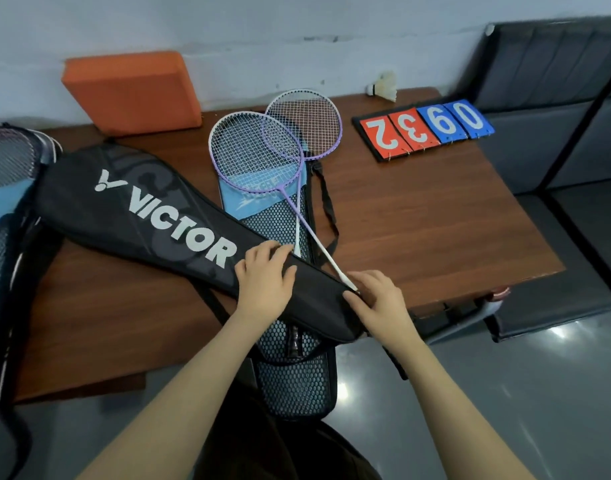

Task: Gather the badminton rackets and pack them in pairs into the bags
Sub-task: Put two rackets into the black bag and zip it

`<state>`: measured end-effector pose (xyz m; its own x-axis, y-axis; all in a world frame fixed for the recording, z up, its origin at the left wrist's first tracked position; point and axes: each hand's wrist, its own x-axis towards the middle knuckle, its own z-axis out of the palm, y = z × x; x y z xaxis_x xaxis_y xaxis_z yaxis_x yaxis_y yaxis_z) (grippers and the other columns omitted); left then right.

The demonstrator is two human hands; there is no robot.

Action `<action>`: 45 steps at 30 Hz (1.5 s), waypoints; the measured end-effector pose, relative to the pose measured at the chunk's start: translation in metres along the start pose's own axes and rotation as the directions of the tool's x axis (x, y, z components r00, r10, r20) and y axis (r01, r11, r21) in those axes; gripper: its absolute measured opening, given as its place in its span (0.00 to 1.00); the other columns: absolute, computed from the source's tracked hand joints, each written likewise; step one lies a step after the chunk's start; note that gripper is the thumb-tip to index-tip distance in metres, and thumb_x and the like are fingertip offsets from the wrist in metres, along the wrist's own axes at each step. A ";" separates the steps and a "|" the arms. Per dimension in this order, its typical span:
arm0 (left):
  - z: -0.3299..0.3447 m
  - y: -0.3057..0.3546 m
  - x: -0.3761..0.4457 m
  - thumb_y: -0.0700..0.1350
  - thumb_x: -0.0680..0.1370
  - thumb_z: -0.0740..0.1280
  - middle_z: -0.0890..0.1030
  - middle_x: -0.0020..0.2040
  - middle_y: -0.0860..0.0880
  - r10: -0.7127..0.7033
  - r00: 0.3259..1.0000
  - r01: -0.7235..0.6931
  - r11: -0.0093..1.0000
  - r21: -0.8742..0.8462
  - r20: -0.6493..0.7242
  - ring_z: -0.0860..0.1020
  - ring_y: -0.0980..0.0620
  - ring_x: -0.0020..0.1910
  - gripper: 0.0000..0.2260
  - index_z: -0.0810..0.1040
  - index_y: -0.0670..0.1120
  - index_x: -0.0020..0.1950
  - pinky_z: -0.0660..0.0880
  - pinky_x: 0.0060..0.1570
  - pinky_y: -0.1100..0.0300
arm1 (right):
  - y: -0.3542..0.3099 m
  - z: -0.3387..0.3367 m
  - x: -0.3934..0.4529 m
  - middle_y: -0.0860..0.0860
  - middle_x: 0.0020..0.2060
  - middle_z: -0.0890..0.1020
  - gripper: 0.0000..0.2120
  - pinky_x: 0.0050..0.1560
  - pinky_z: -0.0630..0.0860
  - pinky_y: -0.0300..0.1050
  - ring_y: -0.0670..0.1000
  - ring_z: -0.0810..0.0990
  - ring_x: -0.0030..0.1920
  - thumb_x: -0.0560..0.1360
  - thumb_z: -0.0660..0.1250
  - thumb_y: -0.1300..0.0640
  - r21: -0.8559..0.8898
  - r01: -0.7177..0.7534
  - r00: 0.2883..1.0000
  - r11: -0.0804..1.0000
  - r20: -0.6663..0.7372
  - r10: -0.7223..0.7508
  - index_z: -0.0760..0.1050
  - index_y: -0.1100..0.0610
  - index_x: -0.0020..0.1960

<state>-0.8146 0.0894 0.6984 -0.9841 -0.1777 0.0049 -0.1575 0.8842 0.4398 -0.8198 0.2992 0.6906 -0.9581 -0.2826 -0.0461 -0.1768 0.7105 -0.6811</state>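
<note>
A black VICTOR racket bag (pixel 151 216) lies slantwise across the brown table (pixel 435 230). My left hand (pixel 266 278) rests flat on its narrow end. My right hand (pixel 376 303) pinches the bag's edge near its tip, beside a white racket shaft. Two purple-and-white rackets (pixel 259 150) lie crossed on a blue mesh bag (pixel 290 368) that runs under the black bag and hangs over the table's front edge. A dark racket grip shows inside the mesh bag.
An orange foam block (pixel 131 91) leans against the wall at the back. A flip scoreboard (pixel 425 128) and a shuttlecock (pixel 383 86) sit at the back right. Another mesh racket bag (pixel 10 188) lies at the far left. Dark seats (pixel 556 98) stand to the right.
</note>
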 end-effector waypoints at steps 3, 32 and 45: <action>-0.002 -0.020 -0.025 0.51 0.76 0.63 0.63 0.70 0.42 -0.228 0.973 0.228 0.974 -0.021 -0.030 0.61 0.40 0.67 0.24 0.65 0.47 0.70 0.60 0.63 0.45 | -0.026 0.020 0.028 0.46 0.57 0.75 0.19 0.57 0.59 0.45 0.48 0.72 0.59 0.76 0.62 0.47 -0.101 0.079 0.996 0.992 0.042 -0.075 0.69 0.47 0.67; -0.042 -0.077 -0.070 0.39 0.75 0.67 0.56 0.74 0.45 -0.595 0.797 0.427 0.680 -0.597 -0.107 0.57 0.50 0.73 0.28 0.60 0.45 0.73 0.51 0.66 0.68 | -0.095 0.102 0.039 0.55 0.52 0.82 0.21 0.57 0.75 0.46 0.52 0.80 0.53 0.74 0.67 0.59 0.227 0.296 0.929 0.928 0.157 -0.335 0.71 0.58 0.67; -0.125 -0.145 -0.097 0.34 0.75 0.64 0.64 0.72 0.48 -0.375 0.854 0.043 0.742 -0.669 -0.361 0.60 0.60 0.71 0.22 0.69 0.46 0.68 0.59 0.70 0.62 | -0.197 0.135 0.007 0.50 0.31 0.78 0.19 0.41 0.65 0.39 0.46 0.71 0.32 0.74 0.63 0.54 -0.018 0.483 0.872 0.875 -0.082 -0.483 0.75 0.62 0.61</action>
<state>-0.6863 -0.0755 0.7466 -0.7516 -0.6392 0.1631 -0.1041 0.3591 0.9275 -0.7617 0.0703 0.7253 -0.7684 -0.5365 0.3489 -0.6218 0.4970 -0.6053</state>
